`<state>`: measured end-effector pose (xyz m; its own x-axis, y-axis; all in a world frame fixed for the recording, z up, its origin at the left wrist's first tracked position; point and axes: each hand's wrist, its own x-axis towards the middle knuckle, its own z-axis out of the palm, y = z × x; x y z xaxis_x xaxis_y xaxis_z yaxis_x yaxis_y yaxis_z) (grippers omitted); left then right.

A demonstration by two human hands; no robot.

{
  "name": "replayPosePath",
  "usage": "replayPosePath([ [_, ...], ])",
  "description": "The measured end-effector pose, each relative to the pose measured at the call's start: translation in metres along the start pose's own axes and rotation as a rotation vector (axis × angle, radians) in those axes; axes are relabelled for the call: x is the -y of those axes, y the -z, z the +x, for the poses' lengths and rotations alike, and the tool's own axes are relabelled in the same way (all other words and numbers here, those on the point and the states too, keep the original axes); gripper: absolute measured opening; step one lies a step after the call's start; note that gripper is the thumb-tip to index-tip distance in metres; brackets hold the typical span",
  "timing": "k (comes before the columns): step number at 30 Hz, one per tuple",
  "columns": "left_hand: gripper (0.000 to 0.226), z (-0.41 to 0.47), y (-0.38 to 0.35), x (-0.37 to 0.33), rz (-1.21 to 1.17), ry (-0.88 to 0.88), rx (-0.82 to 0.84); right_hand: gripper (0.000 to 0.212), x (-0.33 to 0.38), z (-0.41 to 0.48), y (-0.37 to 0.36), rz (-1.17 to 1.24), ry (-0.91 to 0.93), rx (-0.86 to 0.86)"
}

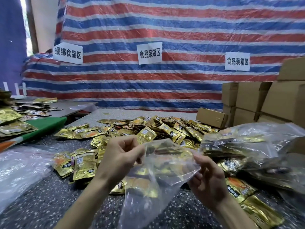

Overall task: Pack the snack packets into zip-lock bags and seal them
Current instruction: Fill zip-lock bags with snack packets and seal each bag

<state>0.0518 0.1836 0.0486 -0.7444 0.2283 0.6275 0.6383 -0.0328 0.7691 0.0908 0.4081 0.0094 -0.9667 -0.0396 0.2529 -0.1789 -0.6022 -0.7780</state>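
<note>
We pinch the bag by its mouth, left hand at one edge, right hand at the other, above the packets heaped on the table. The film looks thin and slick: if our grip slips, the mouth may not part, or one edge may drop and packets snag going in.

Clear zip-lock bag in left hand and right hand

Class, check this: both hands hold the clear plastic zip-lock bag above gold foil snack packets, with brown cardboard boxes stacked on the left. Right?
Wrong side: the head view shows the brown cardboard boxes stacked on the right, not left.
</note>
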Motion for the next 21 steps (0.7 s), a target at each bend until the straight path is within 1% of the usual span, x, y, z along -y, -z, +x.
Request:
replayPosePath([
  [1,0.033,0.004,-0.003,-0.003,0.012,-0.034,-0.016,0.049,0.001,0.0,0.001,0.023,-0.018,0.005],
  [2,0.03,0.007,-0.006,-0.004,0.014,-0.058,-0.027,0.051,0.002,-0.001,0.001,0.038,-0.031,0.014],
  [4,0.022,0.008,-0.012,0.002,0.003,-0.054,-0.03,0.042,0.003,-0.001,0.002,0.046,-0.043,0.038],
  [5,0.025,0.004,-0.014,0.008,-0.002,-0.043,-0.019,0.044,0.003,-0.001,0.002,0.044,-0.053,0.039],
  [7,0.046,-0.005,-0.017,0.026,-0.012,-0.065,0.051,0.06,0.002,-0.001,0.003,0.055,-0.086,0.044],
  [8,0.054,-0.01,-0.016,0.033,-0.035,-0.078,0.097,0.06,0.001,0.0,0.004,0.061,-0.102,0.042],
  [10,0.059,-0.013,-0.015,0.043,-0.103,-0.059,0.185,0.059,0.001,0.001,0.004,0.03,-0.13,0.036],
  [13,0.059,-0.012,-0.014,0.048,-0.163,0.02,0.287,0.06,-0.002,0.002,0.004,0.024,-0.192,0.04],
  [16,0.049,-0.012,-0.019,0.048,-0.191,0.054,0.35,0.051,-0.005,0.001,0.002,-0.044,-0.275,0.06],
  [17,0.045,-0.013,-0.021,0.049,-0.194,0.046,0.341,0.054,-0.006,0.001,0.002,-0.075,-0.289,0.065],
  [19,0.04,-0.014,-0.021,0.051,-0.188,0.031,0.293,0.061,-0.007,0.002,0.005,-0.044,-0.296,0.057],
  [21,0.034,-0.015,-0.02,0.053,-0.154,0.006,0.256,0.047,-0.004,0.004,0.007,-0.016,-0.284,0.054],
])
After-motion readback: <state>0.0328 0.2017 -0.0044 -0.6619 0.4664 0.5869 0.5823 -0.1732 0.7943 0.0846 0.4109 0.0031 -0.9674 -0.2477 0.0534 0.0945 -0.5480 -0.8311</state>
